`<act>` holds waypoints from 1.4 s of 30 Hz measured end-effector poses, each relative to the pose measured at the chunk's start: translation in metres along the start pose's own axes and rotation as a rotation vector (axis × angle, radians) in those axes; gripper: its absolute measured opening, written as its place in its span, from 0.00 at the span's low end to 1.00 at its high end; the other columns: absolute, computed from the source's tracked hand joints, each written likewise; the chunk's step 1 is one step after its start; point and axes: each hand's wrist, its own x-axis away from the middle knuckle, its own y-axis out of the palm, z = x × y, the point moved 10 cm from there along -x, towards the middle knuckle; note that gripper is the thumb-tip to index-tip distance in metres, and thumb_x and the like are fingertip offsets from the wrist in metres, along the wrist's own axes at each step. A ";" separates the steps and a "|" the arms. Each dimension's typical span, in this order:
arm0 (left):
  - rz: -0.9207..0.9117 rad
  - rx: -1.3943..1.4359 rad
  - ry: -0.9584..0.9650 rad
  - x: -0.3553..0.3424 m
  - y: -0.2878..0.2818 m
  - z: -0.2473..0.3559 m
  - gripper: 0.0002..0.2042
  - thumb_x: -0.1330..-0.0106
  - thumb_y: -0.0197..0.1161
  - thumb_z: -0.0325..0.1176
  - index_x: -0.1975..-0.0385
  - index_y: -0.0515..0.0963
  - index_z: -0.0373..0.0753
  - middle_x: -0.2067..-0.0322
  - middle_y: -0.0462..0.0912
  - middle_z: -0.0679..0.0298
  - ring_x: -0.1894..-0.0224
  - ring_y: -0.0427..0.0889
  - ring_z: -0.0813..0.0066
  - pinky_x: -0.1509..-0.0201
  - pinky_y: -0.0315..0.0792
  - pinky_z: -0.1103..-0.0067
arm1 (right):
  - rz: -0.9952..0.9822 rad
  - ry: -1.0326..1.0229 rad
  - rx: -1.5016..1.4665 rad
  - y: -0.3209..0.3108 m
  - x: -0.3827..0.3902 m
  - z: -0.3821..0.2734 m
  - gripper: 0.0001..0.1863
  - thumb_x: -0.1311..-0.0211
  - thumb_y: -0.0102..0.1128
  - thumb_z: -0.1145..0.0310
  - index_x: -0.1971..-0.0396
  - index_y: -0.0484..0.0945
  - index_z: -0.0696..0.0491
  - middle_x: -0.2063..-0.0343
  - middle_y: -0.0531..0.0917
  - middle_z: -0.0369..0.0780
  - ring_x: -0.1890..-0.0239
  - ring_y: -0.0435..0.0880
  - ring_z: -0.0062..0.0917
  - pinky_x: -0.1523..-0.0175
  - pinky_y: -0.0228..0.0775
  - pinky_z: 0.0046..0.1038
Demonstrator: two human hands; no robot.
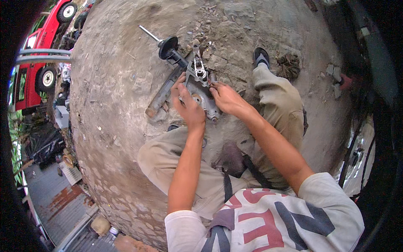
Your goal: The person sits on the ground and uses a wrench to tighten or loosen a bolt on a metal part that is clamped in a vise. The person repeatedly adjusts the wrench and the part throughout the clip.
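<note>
The work seems to be in the middle: the grey metal casting (200, 89) lies on the ground (117, 75) between the fingers of both hands, and no hand has let go of it. What is already finished, and how much is left, I cannot judge from this view.

The left hand (189, 108) has its fingers partly bent and a little apart, touching the casting along its left side. The right hand (228, 99) has its fingers curled, with the tips at the casting's right edge. If either one really grips or only steadies it, I cannot tell.

Beyond the left fingers is the black strut (168, 44) with its bright rod; just to their left lies a worn metal bar (161, 98).
</note>
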 end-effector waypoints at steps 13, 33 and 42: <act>0.116 0.119 -0.102 0.002 -0.011 -0.016 0.22 0.25 0.40 0.42 0.53 0.76 0.30 0.55 0.77 0.56 0.52 0.74 0.67 0.43 0.64 0.74 | 0.026 0.077 -0.051 0.004 -0.010 0.015 0.21 0.30 0.40 0.60 0.53 0.76 0.61 0.56 0.79 0.58 0.52 0.77 0.52 0.45 0.68 0.44; 0.139 0.193 -0.178 0.001 -0.022 -0.025 0.22 0.24 0.42 0.44 0.54 0.75 0.29 0.57 0.78 0.57 0.54 0.74 0.71 0.46 0.66 0.76 | 0.025 0.000 0.006 0.003 0.001 -0.004 0.22 0.30 0.41 0.61 0.52 0.75 0.63 0.50 0.76 0.56 0.47 0.74 0.51 0.41 0.66 0.41; 0.155 0.195 -0.213 0.003 -0.021 -0.029 0.21 0.24 0.42 0.42 0.55 0.75 0.29 0.56 0.78 0.57 0.53 0.74 0.71 0.45 0.66 0.76 | 0.074 0.019 -0.058 -0.004 -0.005 -0.009 0.20 0.32 0.43 0.63 0.58 0.77 0.65 0.58 0.79 0.59 0.53 0.76 0.54 0.45 0.67 0.44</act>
